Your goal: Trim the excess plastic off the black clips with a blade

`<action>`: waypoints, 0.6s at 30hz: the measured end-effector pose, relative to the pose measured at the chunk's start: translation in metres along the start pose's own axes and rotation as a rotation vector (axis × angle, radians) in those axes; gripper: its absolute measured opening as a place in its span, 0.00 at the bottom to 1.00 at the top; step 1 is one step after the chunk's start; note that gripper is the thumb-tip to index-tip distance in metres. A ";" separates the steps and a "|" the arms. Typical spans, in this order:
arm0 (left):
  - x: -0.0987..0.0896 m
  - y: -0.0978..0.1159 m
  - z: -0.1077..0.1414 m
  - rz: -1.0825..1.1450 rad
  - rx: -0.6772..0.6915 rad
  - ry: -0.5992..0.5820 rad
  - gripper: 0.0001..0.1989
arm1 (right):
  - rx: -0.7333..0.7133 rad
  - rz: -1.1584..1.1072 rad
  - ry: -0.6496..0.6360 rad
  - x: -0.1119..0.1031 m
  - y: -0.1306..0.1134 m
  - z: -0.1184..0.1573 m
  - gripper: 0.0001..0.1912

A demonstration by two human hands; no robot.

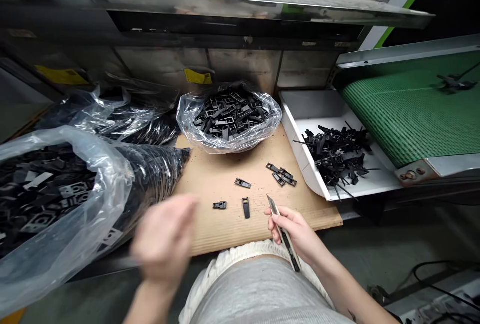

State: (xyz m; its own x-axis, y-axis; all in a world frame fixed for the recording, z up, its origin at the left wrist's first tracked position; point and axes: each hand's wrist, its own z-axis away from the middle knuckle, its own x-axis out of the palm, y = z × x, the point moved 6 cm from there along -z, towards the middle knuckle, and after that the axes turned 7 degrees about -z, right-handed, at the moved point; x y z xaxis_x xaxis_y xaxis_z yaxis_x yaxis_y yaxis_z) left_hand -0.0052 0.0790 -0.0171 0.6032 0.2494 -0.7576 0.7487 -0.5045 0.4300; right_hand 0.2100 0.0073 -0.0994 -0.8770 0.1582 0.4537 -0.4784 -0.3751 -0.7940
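Note:
My right hand (pixel 290 226) is closed around a utility knife (pixel 285 239), its blade pointing up and away from me over the cardboard sheet (pixel 210 234). Smeared by motion, my left hand (pixel 165 236) hovers at the left edge of the cardboard; its fingers do not show clearly. Between the hands lie a black plastic clip-like part (pixel 246 208), a second black part (pixel 220 205) to its left and a third black part (pixel 243 183) farther back. A small cluster of similar black parts (pixel 282 175) rests to the right of these.
A clear plastic bag (pixel 228 145) of black parts stands at the back. Another open bag (pixel 112 164) of dark pieces fills the left side. To the right are a white tray (pixel 305 164) holding thin black scraps (pixel 337 154) and a green conveyor belt (pixel 408 109). A metal shelf (pixel 232 1) runs overhead.

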 end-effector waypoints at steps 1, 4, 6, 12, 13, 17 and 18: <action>0.025 0.003 0.007 -0.002 -0.020 -0.065 0.10 | -0.015 0.029 -0.006 0.000 -0.001 0.000 0.15; 0.088 -0.009 0.019 -0.031 -0.131 -0.215 0.08 | -0.048 0.126 -0.029 -0.002 -0.001 0.002 0.16; 0.107 -0.022 0.020 -0.031 -0.194 -0.283 0.09 | -0.060 0.174 -0.034 -0.003 -0.001 0.004 0.16; 0.082 0.013 0.005 0.218 -0.202 -0.382 0.10 | -0.449 0.707 0.059 0.015 -0.044 0.026 0.14; 0.072 0.027 0.004 0.267 -0.189 -0.387 0.11 | -0.553 0.819 0.070 0.023 -0.053 0.032 0.15; 0.038 0.066 0.000 0.534 -0.182 -0.338 0.08 | -0.853 1.060 0.108 0.047 -0.077 0.052 0.14; 0.032 0.069 -0.001 0.589 -0.191 -0.312 0.07 | -0.888 1.084 0.113 0.049 -0.079 0.056 0.14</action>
State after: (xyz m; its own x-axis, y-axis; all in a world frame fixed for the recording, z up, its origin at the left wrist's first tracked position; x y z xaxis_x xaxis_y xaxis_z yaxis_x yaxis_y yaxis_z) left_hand 0.0666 0.0528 -0.0114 0.8383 -0.2851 -0.4647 0.3733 -0.3210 0.8704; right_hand 0.2068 -0.0061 0.0082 -0.8017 0.2536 -0.5412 0.5977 0.3310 -0.7302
